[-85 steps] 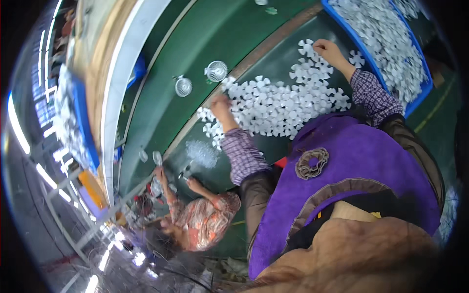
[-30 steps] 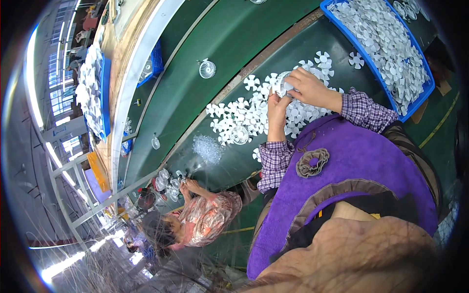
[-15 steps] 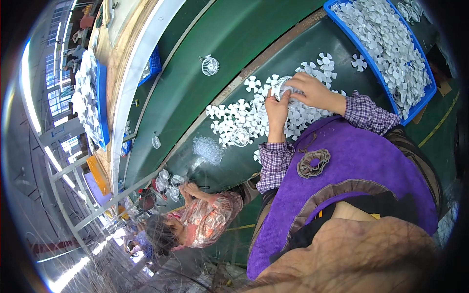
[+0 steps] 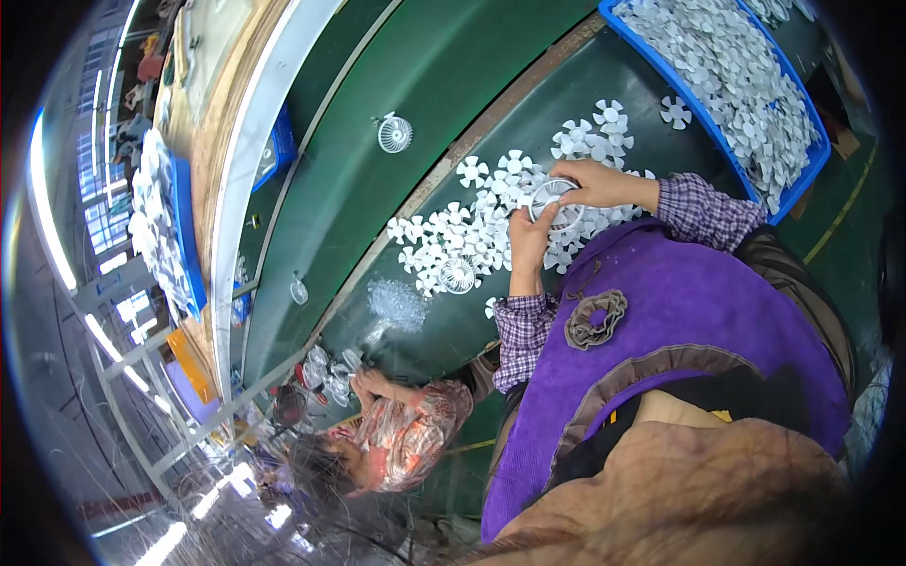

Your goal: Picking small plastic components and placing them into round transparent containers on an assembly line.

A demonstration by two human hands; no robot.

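While the left hand and right hand grasp a round white fan guard by its rim, loose fan blades lie beneath on a green table; beyond, another guard rests on a green belt.

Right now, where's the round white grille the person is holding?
In the head view, just right of and above centre: the round white grille is between the left hand and right hand, over the scattered white fan blades.
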